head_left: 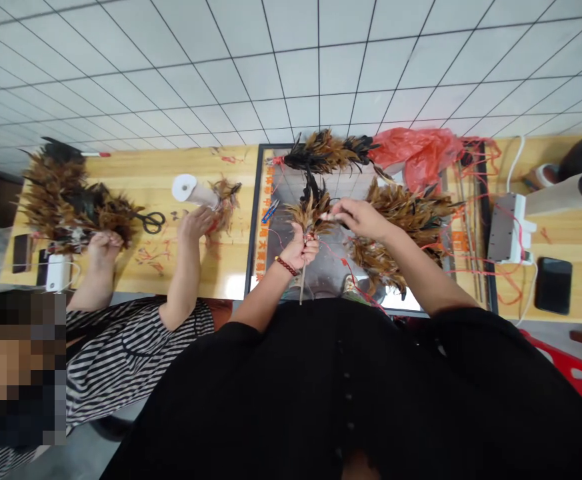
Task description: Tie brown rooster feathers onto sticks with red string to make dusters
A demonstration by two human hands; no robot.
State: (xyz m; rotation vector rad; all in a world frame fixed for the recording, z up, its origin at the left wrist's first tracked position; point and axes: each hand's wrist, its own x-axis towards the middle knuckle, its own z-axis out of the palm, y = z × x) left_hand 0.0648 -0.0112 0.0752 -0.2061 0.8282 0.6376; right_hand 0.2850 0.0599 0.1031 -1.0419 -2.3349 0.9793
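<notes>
My left hand, with a beaded bracelet at the wrist, is wrapped round the thin stick of a feather duster. The duster's brown and black feathers point away from me, and the bare stick end comes out below the fist. Just to the right, my right hand is closed in a pinch at the edge of these feathers; what lies between its fingertips is too small to make out. Red string trails beside the left hand. Blue thread snips lie to the left. Loose brown feathers are piled under my right forearm.
A feather bundle and a red plastic bag lie at the back. On the right are a power strip and a phone. At left a co-worker's hands are near a white roll, black scissors and feathers.
</notes>
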